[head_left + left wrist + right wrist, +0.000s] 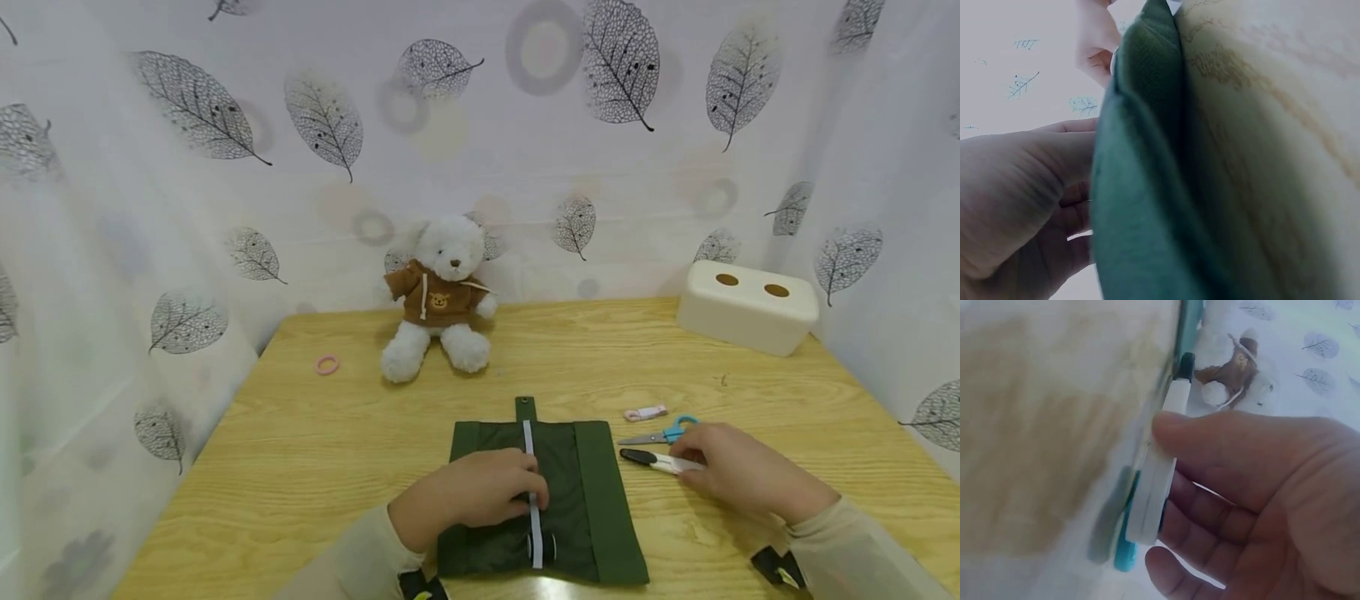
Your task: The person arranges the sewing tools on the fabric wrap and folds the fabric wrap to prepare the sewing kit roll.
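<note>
A dark green fabric roll-up pouch (592, 500) lies unfolded on the table, with a white elastic band (536, 542) running down its middle. My left hand (487, 489) is over the pouch, its thumb and a finger pinching the band from both sides; in the left wrist view the green fabric (1141, 175) hides the fingertips. A small dark round thing (550, 547) sits under the band's near end. My right hand (731, 471) pinches a slim white tool with a black end (1154, 481), right of the pouch. Blue-handled scissors (667, 435) lie just beyond it.
A pink-and-white small bundle (645, 412) lies beyond the scissors. At the back sits a white teddy bear (442, 292) in a brown hoodie, with a pink ring (327, 364) to its left. A cream box with two holes (746, 312) stands back right.
</note>
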### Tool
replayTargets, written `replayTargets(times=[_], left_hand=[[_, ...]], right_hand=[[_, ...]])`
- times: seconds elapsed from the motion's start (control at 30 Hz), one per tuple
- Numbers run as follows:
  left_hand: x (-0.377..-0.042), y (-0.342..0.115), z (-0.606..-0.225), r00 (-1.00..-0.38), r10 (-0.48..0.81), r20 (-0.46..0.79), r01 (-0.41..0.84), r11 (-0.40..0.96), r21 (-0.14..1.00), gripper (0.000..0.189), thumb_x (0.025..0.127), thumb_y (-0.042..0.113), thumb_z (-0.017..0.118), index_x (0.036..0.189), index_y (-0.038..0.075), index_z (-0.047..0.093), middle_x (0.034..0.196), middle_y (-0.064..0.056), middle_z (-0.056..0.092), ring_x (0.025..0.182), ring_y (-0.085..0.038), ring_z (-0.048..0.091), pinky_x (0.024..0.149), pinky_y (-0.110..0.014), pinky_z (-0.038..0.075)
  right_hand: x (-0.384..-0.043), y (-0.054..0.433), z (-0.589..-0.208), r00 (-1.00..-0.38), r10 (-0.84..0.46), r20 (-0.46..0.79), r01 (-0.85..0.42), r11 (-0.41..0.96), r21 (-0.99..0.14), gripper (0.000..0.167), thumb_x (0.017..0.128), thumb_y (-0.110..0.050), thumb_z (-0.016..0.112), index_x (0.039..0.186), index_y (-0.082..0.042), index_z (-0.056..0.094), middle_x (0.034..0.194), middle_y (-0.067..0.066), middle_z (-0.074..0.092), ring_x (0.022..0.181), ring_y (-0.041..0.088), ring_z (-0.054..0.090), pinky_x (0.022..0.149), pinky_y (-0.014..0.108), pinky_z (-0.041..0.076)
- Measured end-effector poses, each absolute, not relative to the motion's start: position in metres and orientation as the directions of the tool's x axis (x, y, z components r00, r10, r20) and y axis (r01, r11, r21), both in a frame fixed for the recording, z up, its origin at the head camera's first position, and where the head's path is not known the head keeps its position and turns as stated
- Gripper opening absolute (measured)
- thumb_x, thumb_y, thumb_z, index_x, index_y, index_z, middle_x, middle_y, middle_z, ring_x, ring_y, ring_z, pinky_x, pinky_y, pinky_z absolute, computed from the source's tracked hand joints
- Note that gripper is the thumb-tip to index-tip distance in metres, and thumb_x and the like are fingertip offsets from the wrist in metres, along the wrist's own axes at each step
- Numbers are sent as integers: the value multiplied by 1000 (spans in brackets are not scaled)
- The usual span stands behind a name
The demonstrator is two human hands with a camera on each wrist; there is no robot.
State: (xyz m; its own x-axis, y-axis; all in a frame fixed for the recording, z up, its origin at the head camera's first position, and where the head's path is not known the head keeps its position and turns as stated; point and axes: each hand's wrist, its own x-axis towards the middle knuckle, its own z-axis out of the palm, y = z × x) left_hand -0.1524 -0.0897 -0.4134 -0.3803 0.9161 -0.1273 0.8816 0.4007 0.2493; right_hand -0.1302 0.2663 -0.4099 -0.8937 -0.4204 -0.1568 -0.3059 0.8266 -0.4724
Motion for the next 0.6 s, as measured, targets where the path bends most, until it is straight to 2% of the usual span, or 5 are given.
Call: replayTargets(times=[0.2, 0.43, 0.6], left_hand=[[-152, -90, -414, -396, 906, -153, 846, 424, 324, 16, 98, 16, 68, 111, 26, 72, 101, 13, 64, 85, 4, 55, 75, -10, 43], [-150, -91, -414, -415, 899, -139, 836, 437, 331, 16, 99, 17, 66, 112, 24, 72, 105, 13, 67, 91, 5, 59, 79, -9, 45], [-149, -92, -415, -422, 897, -131, 830, 440, 343, 16, 100, 17, 65, 113, 24, 73, 105, 14, 67, 90, 6, 59, 79, -9, 45]], right_hand=[[-129, 257, -404, -864, -498, -68, -414, 781, -467, 16, 88, -14, 78, 103, -13, 74, 88, -13, 59, 74, 0, 49, 61, 24, 46], [-129, 237, -399, -770, -636, 54, -583, 668, -462, 14, 87, -10, 78, 97, -18, 74, 83, -19, 56, 69, -2, 44, 58, 22, 41], [-127, 222, -396, -742, -668, 48, -598, 628, -499, 14, 86, -11, 80, 98, -17, 75, 86, -16, 59, 71, -2, 48, 58, 21, 44]])
